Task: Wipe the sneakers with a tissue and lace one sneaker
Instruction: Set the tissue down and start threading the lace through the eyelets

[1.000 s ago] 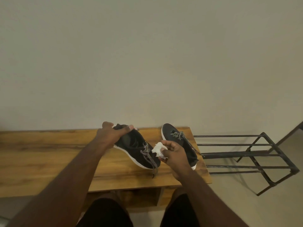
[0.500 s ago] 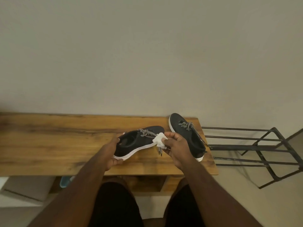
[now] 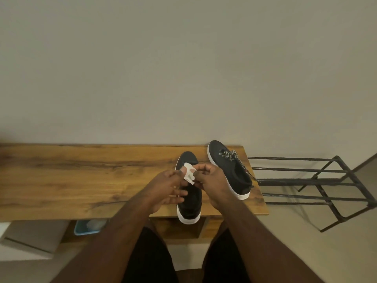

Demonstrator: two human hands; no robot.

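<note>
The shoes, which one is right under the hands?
The left sneaker, the one whose heel hangs over the bench edge. The right sneaker sits clear, laces showing.

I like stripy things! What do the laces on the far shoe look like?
Black-and-white striped laces, clearest in the head view.

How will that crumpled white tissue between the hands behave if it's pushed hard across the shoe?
The crumpled white tissue looks floppy: it bunches and droops between the left hand and right hand, so it probably folds instead of pushing. It seems thin, so hard rubbing on the black sneaker with the white sole may tear it.
</note>
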